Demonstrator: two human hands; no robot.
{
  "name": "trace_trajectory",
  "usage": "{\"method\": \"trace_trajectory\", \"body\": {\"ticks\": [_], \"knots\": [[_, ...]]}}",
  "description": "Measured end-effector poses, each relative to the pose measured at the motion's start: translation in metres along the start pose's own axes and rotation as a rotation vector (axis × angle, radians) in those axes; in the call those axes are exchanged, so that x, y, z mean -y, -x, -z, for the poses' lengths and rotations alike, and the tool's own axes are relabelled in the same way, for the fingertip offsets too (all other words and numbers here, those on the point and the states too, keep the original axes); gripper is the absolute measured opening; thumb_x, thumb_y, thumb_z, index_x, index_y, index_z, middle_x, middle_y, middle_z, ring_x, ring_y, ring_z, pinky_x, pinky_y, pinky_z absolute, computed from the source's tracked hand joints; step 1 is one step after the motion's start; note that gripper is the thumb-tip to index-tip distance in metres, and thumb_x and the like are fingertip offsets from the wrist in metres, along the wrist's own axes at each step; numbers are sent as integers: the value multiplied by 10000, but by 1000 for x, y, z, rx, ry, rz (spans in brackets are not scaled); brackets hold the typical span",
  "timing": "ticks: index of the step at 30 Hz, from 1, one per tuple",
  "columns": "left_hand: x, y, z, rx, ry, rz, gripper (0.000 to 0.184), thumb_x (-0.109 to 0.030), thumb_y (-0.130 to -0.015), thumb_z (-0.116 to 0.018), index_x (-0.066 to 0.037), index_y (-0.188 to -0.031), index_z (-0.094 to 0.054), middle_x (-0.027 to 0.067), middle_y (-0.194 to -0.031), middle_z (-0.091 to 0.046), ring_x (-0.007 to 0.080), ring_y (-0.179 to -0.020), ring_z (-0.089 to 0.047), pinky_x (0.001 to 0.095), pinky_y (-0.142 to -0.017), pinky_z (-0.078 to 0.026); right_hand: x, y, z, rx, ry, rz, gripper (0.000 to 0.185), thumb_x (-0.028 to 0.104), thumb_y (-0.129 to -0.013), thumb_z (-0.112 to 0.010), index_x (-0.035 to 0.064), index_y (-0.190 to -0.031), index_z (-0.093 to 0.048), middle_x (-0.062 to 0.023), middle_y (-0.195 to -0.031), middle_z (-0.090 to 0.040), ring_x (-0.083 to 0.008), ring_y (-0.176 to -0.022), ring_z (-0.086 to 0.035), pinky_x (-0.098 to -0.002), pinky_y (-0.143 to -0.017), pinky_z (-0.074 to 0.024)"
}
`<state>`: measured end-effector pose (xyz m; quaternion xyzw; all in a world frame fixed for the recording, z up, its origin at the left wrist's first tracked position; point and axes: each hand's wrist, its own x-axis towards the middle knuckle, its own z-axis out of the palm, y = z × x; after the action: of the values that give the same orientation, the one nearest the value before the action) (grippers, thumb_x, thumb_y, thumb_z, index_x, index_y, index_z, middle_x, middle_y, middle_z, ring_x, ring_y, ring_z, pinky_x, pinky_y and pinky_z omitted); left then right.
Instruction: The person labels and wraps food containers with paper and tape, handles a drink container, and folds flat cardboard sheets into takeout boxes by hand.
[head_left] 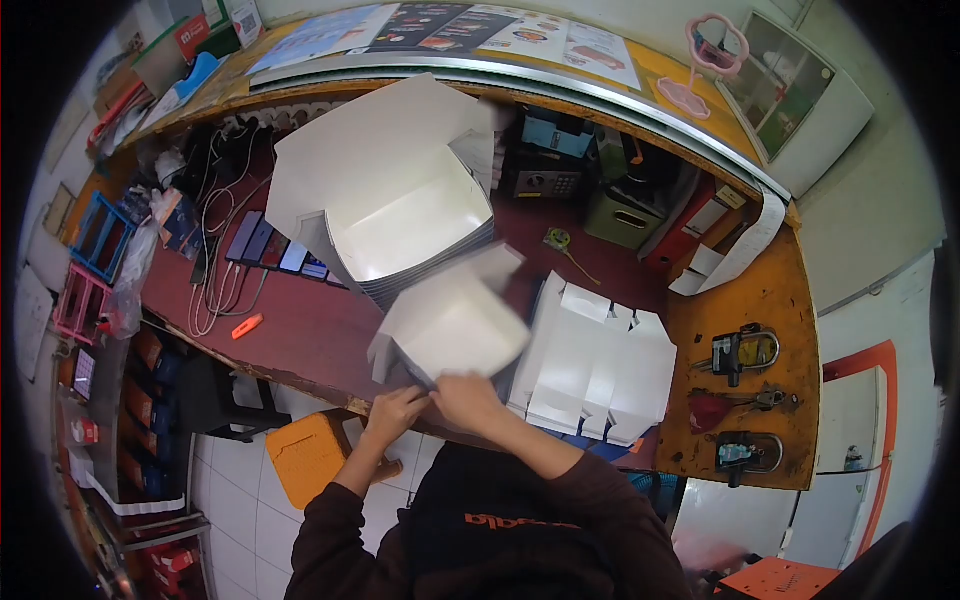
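A white cardboard food box (462, 335), partly folded up and blurred by motion, sits in front of me at the desk's near edge. My right hand (468, 402) is closed on its near side. Beside it, my left hand (398, 412) pinches at the box's near left corner; the fingertips are partly hidden. Just beyond stands a nested stack of folded white boxes (405, 225) with lids spread open. To the right lies a pile of flat, unfolded box blanks (605, 360), showing slots and creases.
Phones (270, 248) with white cables and an orange marker (247, 326) lie on the left. Behind are a tape measure (558, 240), a safe (545, 183) and a green metal box (620, 218). Padlocks (740, 352) rest at right. An orange stool (305, 460) stands below.
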<state>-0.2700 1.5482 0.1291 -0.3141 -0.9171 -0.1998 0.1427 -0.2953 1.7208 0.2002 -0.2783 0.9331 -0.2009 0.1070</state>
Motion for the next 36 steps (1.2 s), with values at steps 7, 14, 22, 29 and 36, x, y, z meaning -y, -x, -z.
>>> {"method": "trace_trajectory", "body": {"ticks": [7,14,22,29,36], "knots": [[4,2,-9,34,72,-92,192,-75,-629,-589,-108,-817,-615,10,-727,-524,169,-599,-567,297,-506,-470,-7,7,-35,-61,225,-17,110,152,-709,-586,64,-732,-649,-86,-775,-600,-219,-757,-605,-359,-702,-423],[10,11,-20,52,106,-71,122,-61,-605,-595,-89,-724,-603,21,-704,-557,208,-605,-579,319,-507,-474,2,1,-44,27,353,-20,127,139,-743,-529,61,-743,-629,-86,-756,-587,-214,-684,-608,-352,-623,-453],[4,12,-23,30,128,-43,91,-69,-625,-618,-87,-711,-597,42,-709,-571,223,-616,-586,336,-507,-474,-2,-11,-40,44,122,-67,165,151,-766,-506,28,-769,-616,-119,-748,-614,-246,-691,-632,-374,-586,-487],[6,16,-35,-55,-120,219,251,-127,-671,-635,-55,-904,-575,79,-804,-569,269,-674,-592,396,-542,-485,7,-25,-48,-171,12,-79,138,141,-758,-533,21,-784,-595,-107,-673,-627,-253,-654,-650,-351,-532,-510],[6,33,-64,31,-121,425,291,-112,-724,-587,-15,-993,-532,123,-979,-556,303,-724,-591,405,-560,-491,-1,-44,-70,139,213,-115,191,196,-759,-564,30,-769,-658,-138,-777,-637,-263,-739,-652,-367,-575,-524]]}}
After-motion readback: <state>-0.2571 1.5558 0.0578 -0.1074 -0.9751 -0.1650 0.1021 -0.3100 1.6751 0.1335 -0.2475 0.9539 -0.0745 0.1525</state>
